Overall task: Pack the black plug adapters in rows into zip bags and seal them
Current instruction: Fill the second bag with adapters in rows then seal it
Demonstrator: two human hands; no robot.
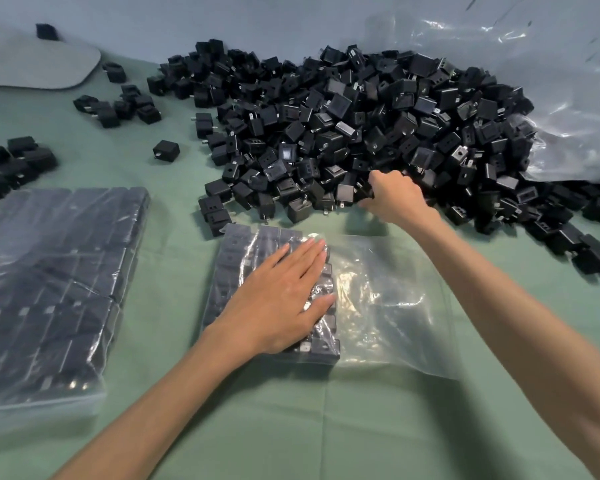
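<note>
The right hand (394, 197) curls its fingers round a black plug adapter (367, 191) at the near edge of the adapter pile (343, 126), which spreads from the centre to the upper right of the frame. The left hand (278, 303) lies flat with straight fingers, pressing on the rows inside the half-filled zip bag (388, 306) at centre. A full zip bag (49, 289) lies at the left on the green cloth (291, 427).

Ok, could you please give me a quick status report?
Left hand flat on part-filled zip bag. Right hand gripping adapter at pile edge. Nothing in the way.
</note>
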